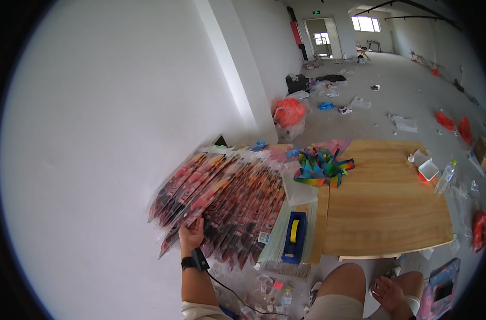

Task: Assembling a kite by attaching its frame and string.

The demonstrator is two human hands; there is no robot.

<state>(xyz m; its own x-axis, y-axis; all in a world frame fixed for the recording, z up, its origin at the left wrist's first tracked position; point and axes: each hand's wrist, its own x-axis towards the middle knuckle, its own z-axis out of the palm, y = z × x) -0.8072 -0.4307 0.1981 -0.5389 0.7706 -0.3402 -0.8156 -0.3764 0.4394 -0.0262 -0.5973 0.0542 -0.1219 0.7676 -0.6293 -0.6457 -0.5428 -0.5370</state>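
My left hand [191, 232] is at the near left edge of a wide pile of long, flat packets [243, 202], red, orange and black prints in clear plastic sleeves. Its fingers close on the lower end of one packet [197, 205], which tilts over the others and is slightly blurred. A black strap device with a cable is on that wrist. My right hand [389, 293] hovers by my right knee, palm turned up, fingers apart with nothing in them. Right of the pile are thin pale rods [276, 234] and a blue holder with a yellow curved part [294, 237].
Rainbow ribbons [322, 166] and a clear plastic bag [299, 186] lie beside a wooden tabletop [387, 202]. A white tub [428, 170] and a bottle [445, 177] stand at its right edge. A white wall [93, 160] borders the left. Bags and scraps litter the floor.
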